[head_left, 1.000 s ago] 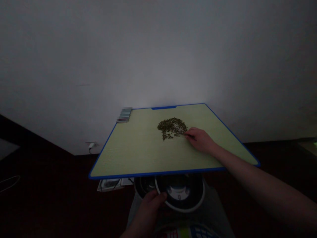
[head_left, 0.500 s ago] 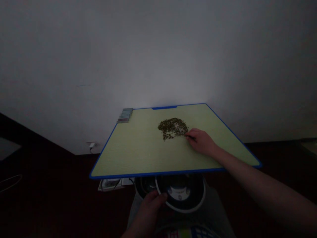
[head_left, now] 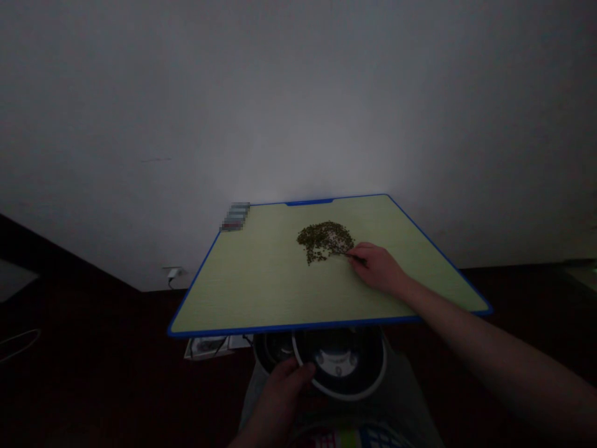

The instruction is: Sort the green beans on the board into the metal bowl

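My right hand [head_left: 377, 267] pinches a thin dark tool that looks like tweezers [head_left: 349, 254]. The tool's tips point left into the near right side of a spread of small greenish-brown seeds [head_left: 319, 235]. These lie loosely scattered on a pale yellow-green folding tabletop [head_left: 252, 286] with a blue edge. Below the near edge, my left hand [head_left: 290, 376] is closed on the left rim of a metal bowl [head_left: 368, 379], thumb over the rim. The bowl rests over my lap, its far part hidden under the tabletop. Individual seeds at the tips are too small to make out.
A second metal bowl [head_left: 268, 354] stands left of the held one, partly covered. A pixelated object [head_left: 236, 218] lies at the tabletop's far left corner. The far edge meets a grey wall [head_left: 298, 106]. A plugged-in charger [head_left: 173, 274] sits low on the wall at left.
The tool's tips have shifted very slightly up at the edge of the seeds. My left hand stays on the bowl rim, and the seed spread looks much the same.
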A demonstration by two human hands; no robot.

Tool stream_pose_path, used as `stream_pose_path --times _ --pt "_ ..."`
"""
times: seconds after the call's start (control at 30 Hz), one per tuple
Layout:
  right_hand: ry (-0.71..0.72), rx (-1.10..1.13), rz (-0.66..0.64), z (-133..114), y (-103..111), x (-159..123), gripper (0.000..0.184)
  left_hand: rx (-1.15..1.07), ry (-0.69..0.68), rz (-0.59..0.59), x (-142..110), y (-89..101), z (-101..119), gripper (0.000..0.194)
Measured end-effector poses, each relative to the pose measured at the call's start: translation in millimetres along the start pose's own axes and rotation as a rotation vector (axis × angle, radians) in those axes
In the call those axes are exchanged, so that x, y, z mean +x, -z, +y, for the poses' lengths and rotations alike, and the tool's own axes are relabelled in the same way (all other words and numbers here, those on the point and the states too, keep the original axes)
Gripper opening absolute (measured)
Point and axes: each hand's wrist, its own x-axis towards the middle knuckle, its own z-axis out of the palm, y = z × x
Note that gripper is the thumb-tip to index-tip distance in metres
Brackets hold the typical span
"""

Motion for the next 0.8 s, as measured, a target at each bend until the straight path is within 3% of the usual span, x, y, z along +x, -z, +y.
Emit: stream_pose_path --times 0.37,0.8 --pt "-0.030 -0.045 0.000 3 1 4 0.027 0.012 0.003 0.011 -3 -3.7 4 0.020" --pt "0.032 0.070 -0.018 12 -4 10 0.025 0.025 -0.018 -0.009 2 1.6 0 0.022"
